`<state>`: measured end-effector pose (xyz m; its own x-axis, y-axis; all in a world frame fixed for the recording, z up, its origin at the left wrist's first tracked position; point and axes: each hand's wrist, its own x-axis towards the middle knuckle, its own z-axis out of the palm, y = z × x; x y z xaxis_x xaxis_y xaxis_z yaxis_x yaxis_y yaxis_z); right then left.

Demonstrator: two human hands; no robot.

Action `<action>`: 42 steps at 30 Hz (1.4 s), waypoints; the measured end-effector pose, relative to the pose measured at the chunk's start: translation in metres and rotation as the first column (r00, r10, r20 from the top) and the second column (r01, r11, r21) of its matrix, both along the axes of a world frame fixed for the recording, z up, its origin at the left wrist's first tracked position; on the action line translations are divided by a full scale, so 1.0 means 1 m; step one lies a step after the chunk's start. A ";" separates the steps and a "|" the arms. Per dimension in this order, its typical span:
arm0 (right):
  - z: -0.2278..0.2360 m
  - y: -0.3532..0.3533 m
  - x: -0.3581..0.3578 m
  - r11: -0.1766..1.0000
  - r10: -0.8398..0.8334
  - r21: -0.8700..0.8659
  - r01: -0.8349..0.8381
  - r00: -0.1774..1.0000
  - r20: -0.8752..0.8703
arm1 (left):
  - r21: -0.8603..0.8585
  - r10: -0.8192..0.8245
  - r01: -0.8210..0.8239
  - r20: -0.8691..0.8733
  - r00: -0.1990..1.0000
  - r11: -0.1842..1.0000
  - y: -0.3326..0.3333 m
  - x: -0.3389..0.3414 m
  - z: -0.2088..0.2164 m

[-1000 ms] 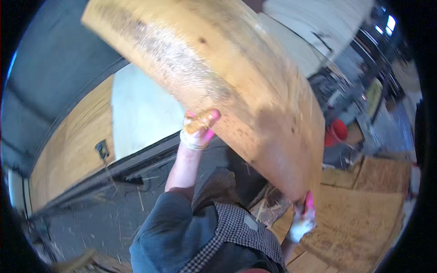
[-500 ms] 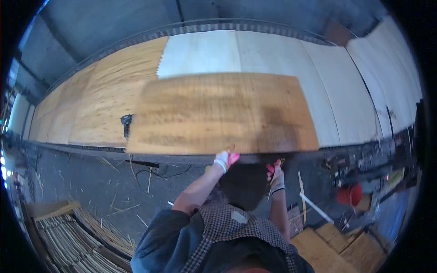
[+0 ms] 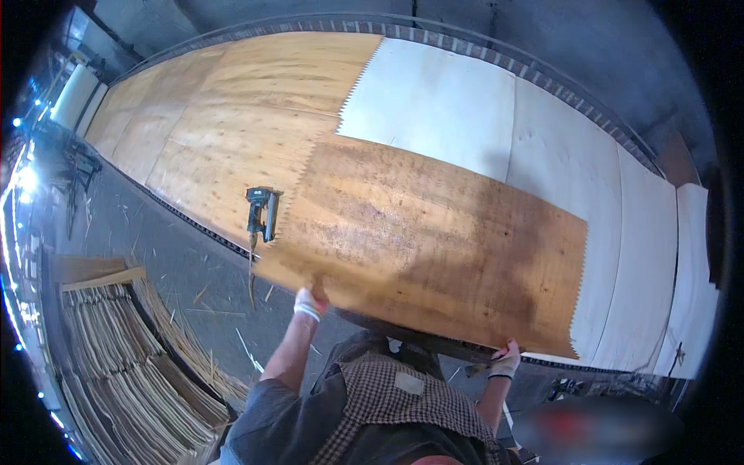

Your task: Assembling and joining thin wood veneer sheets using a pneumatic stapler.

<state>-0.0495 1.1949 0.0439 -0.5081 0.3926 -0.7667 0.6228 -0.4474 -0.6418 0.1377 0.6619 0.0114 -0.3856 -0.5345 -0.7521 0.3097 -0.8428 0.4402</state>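
A brown wood veneer sheet (image 3: 434, 225) with toothed ends lies over the near side of the long table, its near left corner lifted and blurred. My left hand (image 3: 311, 301), in a white and pink glove, is closed on that sheet's near edge. My right hand (image 3: 505, 359), gloved too, is at the near edge by the right corner, its thumb against the sheet. From its closed fingers a small dark, thin thing juts left, too small to name. A black staple gun (image 3: 262, 213) with a hose rests just left of the sheet.
White veneer sheets (image 3: 558, 167) cover the table's right and far parts; other brown sheets (image 3: 232, 101) cover the left. A stack of veneer strips (image 3: 132, 364) stands on the floor at lower left. Wood scraps (image 3: 205, 310) litter the floor. A blurred patch hides the lower right.
The view has turned, and I am closer to the table. The brown sheet has come down beside the left sheets, toothed edges meeting. My left hand shifted toward its left corner, my right to its right corner.
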 end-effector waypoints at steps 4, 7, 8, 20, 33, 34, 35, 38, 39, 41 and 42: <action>0.131 -0.059 -0.144 0.970 0.244 0.109 -0.218 0.854 -0.459 | -0.429 -0.435 0.372 -0.056 0.898 0.823 -0.072 -0.163 0.124; 0.215 -0.044 -0.290 0.953 0.097 -0.113 -0.280 0.638 -0.764 | -0.636 -0.441 0.179 -0.280 0.853 0.750 -0.135 -0.304 0.251; 0.260 -0.056 -0.309 0.934 0.054 -0.168 -0.315 0.588 -0.807 | -0.699 -0.375 0.058 -0.310 0.874 0.713 -0.108 -0.329 0.330; 0.295 -0.051 -0.396 0.943 0.065 -0.049 -0.329 0.327 -0.943 | -0.804 -0.504 -0.141 -0.486 0.714 0.577 -0.137 -0.425 0.341; -0.131 -0.151 -0.509 0.962 -0.039 -0.270 -0.040 0.959 -0.280 | -0.218 -0.230 0.195 -0.152 0.961 0.956 -0.213 -0.553 -0.093; -0.142 -0.137 -0.513 0.949 -0.017 -0.305 -0.076 0.957 -0.291 | -0.161 -0.156 0.145 -0.063 0.986 0.976 -0.208 -0.556 -0.095; -0.155 -0.127 -0.517 0.934 0.005 -0.339 -0.113 0.953 -0.303 | -0.154 -0.155 0.146 -0.052 0.987 0.977 -0.211 -0.559 -0.108; -0.152 -0.143 -0.513 0.908 0.095 -0.348 -0.232 0.925 -0.368 | -0.250 -0.020 0.022 0.011 1.000 0.968 -0.229 -0.545 -0.127; -0.149 -0.142 -0.510 0.899 0.137 -0.323 -0.295 0.891 -0.433 | -0.291 -0.012 0.048 0.127 0.992 0.956 -0.222 -0.551 -0.124; -0.146 -0.143 -0.504 0.915 0.102 -0.318 -0.247 0.906 -0.410 | -0.331 0.006 0.076 0.239 0.971 0.940 -0.209 -0.553 -0.110; -0.144 -0.145 -0.504 0.928 0.063 -0.314 -0.198 0.917 -0.394 | -0.336 -0.095 0.188 0.274 0.957 0.923 -0.203 -0.551 -0.099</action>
